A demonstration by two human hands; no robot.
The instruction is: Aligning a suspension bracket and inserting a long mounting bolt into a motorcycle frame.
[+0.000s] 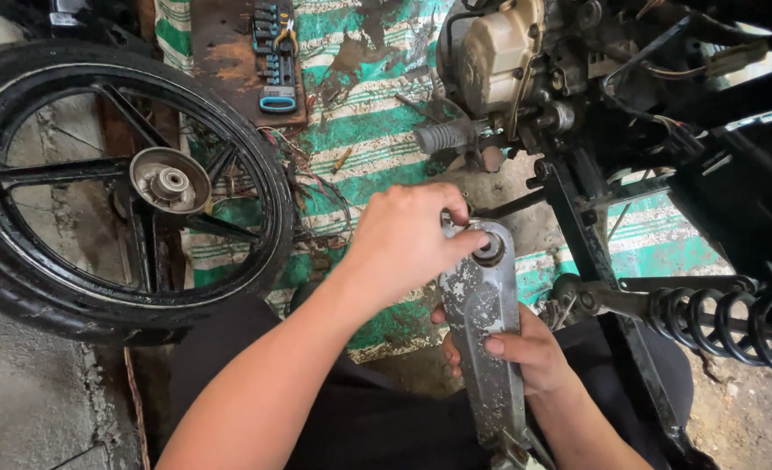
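Gripping the middle of a grey metal swingarm (483, 335), my right hand (525, 348) wraps it from the right, thumb laid across its scuffed face and fingers curled behind. My left hand (407, 235) sits at the arm's upper end, fingers bunched and closed around the round pivot eye (490, 246), the thumb pressed against its rim; whether anything small is pinched under those fingertips I cannot tell. The swingarm runs up from my lap, where its lower end leaves the picture, and tilts slightly left toward the top, so it lies between both hands and touches both.

Just to the right of the right hand, a black coil spring shock (734, 322) stretches toward the edge, and a black frame tube (586, 235) slants down beside it. Above, the motorcycle engine (508, 52) hangs with its beige cover, a ribbed foot peg (442, 137) jutting left. Well to the left, a black spoked wheel (116, 187) with its tyre lies on the ground. A green and white striped mat (360, 130) spreads beneath, and at the top a rusty tray (229, 52) carries a blue socket holder (274, 57).
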